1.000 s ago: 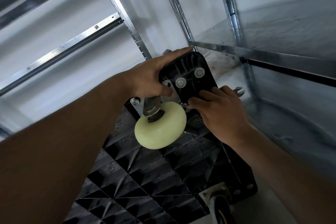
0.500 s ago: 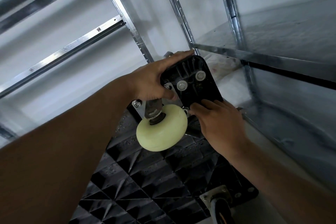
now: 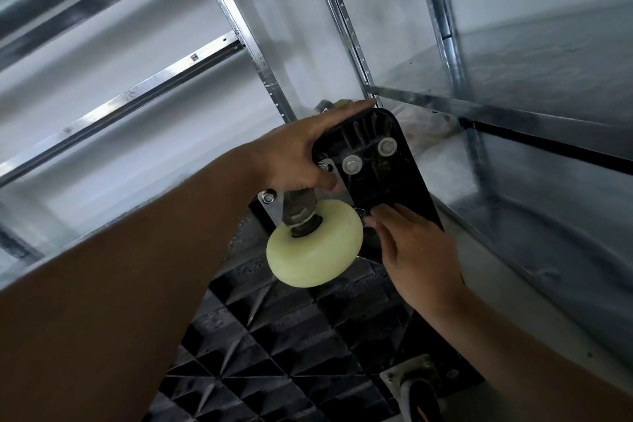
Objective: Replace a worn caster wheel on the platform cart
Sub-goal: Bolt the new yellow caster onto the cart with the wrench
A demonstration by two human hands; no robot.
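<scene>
The black platform cart (image 3: 387, 181) stands tilted with its ribbed underside facing me. A cream caster wheel (image 3: 315, 247) sits on a metal bracket and mounting plate (image 3: 270, 199) near the cart's upper corner. My left hand (image 3: 294, 154) grips that corner, index finger straight along the edge and thumb pressed beside the bracket. My right hand (image 3: 418, 257) reaches in from the right, and its thumb and fingertips pinch a small metal fastener (image 3: 360, 212) just right of the wheel. Two washered bolts (image 3: 352, 165) show above it.
A second caster (image 3: 411, 387) sits at the cart's lower right corner. Galvanised shelving uprights (image 3: 260, 58) and a shelf beam (image 3: 479, 110) stand close behind and to the right. A crumpled plastic bag (image 3: 428, 123) lies on the shelf behind the cart.
My right hand has slid down the cart's underside, its fingertips staying at the fastener beside the wheel. My left hand keeps its hold on the corner. A spanner behind my right hand has left view.
</scene>
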